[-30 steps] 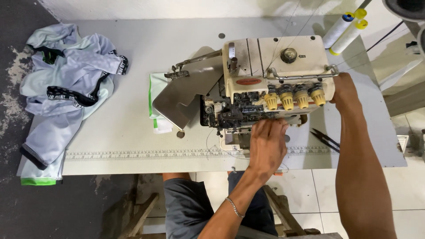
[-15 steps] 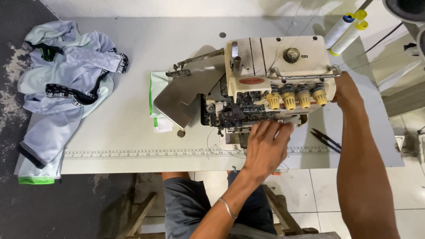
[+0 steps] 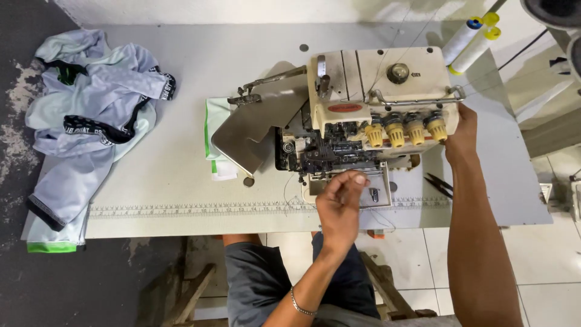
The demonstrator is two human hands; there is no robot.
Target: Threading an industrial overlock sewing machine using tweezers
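A cream overlock sewing machine (image 3: 375, 79) stands on the grey table (image 3: 181, 175). Its front cover is swung open, baring dark looper parts (image 3: 327, 151) and yellow tension knobs (image 3: 402, 130). My left hand (image 3: 339, 209) hovers just in front of the machine's base with thumb and fingers pinched together. I cannot tell whether a thread lies between them, though a thin loose thread (image 3: 289, 194) hangs nearby. My right hand (image 3: 461, 134) is wrapped on the machine's right end; the part it grips is hidden.
A grey metal cover plate (image 3: 254, 130) juts left of the machine over a white-and-green fabric piece (image 3: 215, 142). A pile of pale garments (image 3: 91, 121) lies at the table's left. Thread cones (image 3: 466, 39) stand back right; black snips (image 3: 439, 184) lie front right.
My left hand has drawn back from the looper area toward me, and its fingers have closed into a pinch. My right hand stays on the machine's right end.
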